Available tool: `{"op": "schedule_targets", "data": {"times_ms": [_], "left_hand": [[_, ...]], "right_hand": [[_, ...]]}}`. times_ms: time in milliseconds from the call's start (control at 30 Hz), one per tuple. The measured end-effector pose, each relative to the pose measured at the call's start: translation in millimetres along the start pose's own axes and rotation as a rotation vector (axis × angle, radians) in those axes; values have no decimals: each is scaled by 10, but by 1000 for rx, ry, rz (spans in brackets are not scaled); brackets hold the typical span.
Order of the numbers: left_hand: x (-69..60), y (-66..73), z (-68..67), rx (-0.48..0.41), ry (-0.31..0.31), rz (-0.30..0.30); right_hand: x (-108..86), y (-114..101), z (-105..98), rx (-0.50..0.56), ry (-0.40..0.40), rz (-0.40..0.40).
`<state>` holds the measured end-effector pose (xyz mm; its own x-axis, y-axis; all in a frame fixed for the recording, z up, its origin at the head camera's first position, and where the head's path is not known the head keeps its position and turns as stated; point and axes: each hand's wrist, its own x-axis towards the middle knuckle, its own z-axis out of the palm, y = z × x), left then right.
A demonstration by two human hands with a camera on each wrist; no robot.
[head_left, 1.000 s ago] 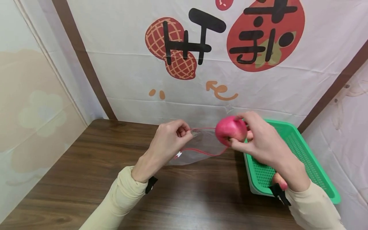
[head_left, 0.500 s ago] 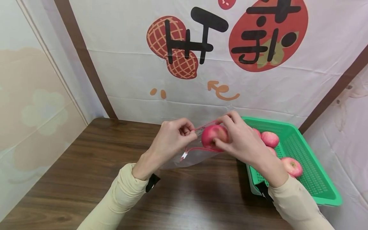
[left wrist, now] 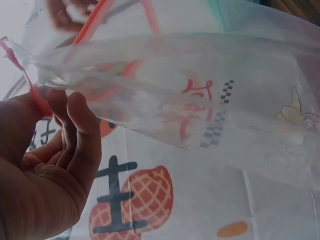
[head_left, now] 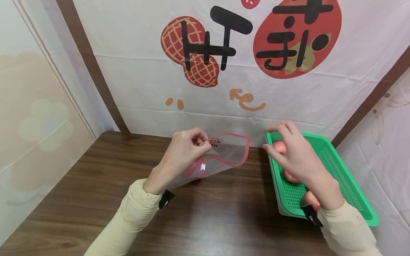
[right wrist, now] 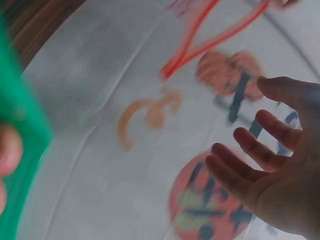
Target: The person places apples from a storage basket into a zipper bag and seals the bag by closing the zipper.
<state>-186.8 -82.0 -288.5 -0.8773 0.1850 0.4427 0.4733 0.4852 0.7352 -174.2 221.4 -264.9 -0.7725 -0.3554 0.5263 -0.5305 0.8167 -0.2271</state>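
Observation:
My left hand (head_left: 185, 151) pinches the mouth of a clear plastic zip bag (head_left: 229, 151) with a red zip edge and a white slider (head_left: 203, 166). In the left wrist view, the bag (left wrist: 250, 130) stretches away to the right from my thumb and fingers. A pink apple (head_left: 193, 169) shows through the bag beside my left hand, partly hidden by it. The right hand (head_left: 299, 158), holding nothing, hovers above the left side of a green basket (head_left: 346, 174), fingers spread and apart from the bag. Several apples (head_left: 279, 147) lie in the basket, partly covered by that hand.
A dark wooden table (head_left: 224, 220) lies under the bag and basket. Right behind it hangs a white printed cloth (head_left: 144, 89), and further cloth closes off the left and right sides.
The right hand carried the apple left into the bag's mouth, let go, and came back right to the basket. The apple has slid down inside the bag. My left hand kept its hold.

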Motion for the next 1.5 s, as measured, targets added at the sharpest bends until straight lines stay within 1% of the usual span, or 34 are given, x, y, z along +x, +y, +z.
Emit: {"op": "schedule_targets", "data": {"times_ms": [100, 200, 267, 333, 500, 633, 767, 867, 967, 1133, 1233, 1333, 1433, 1500], "left_hand": [[-13, -27, -28, 17, 5, -2], [-20, -35, -50, 27, 6, 8], [-24, -41, -55, 32, 5, 11], [-31, -45, -51, 30, 1, 10], [-47, -50, -33, 25, -7, 15], [-58, -51, -45, 30, -5, 12], [-67, -47, -55, 30, -3, 4], [-73, -45, -52, 25, -7, 1], [-77, -43, -39, 22, -12, -1], [-84, -29, -39, 21, -18, -15], [-87, -31, -52, 23, -15, -14], [-83, -42, -55, 24, -8, -1], [-81, -48, -53, 20, -7, 2], [-82, -52, -53, 19, -6, 5]], "right_hand": [[-97, 289, -99, -2, -53, 90], [-203, 594, -174, -18, -125, 169], [-280, 772, -195, -36, -174, 199], [-361, 918, -195, -55, -205, 223], [-566, 1181, -181, -77, -240, 288], [-661, 1332, -163, -92, -287, 327], [-703, 1470, -108, -103, -356, 354], [-732, 1572, -45, -97, -407, 354], [-799, 1678, -2, -98, -443, 348], [-961, 1821, 5, -101, -529, 374], [-1030, 1865, 20, -112, -571, 378], [-1065, 1898, 31, -123, -596, 379], [-1087, 1920, 45, -132, -599, 380], [-1104, 1937, 68, -136, -591, 367]]}}
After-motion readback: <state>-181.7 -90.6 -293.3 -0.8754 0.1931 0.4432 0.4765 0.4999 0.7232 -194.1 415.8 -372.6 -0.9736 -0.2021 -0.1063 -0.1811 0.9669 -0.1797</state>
